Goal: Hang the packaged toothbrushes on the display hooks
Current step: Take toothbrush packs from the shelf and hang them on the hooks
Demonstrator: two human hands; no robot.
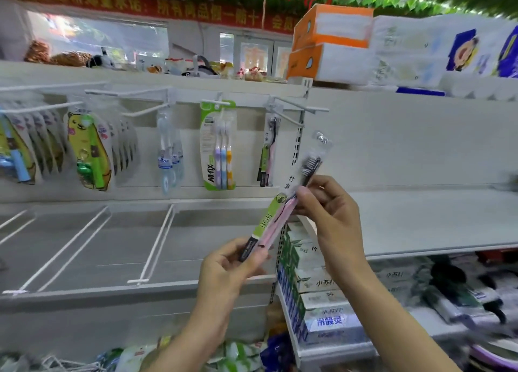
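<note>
Right hand (326, 203) fingertips pinching the middle of one toothbrush pack (283, 206); left hand (227, 270) fingers curled round its lower end. Pack tilted, bristle end up and to the right, held in the air in front of the shelf (420, 223), below the rightmost hook (305, 108). One matching pack (268, 153) hanging on that hook. One three-brush pack (220, 147) on the next hook to the left. Further left, clear packs (168, 153), count blurred, then two rows of cartoon packs (89, 153). Two orange boxes (328, 43) stacked on top.
</note>
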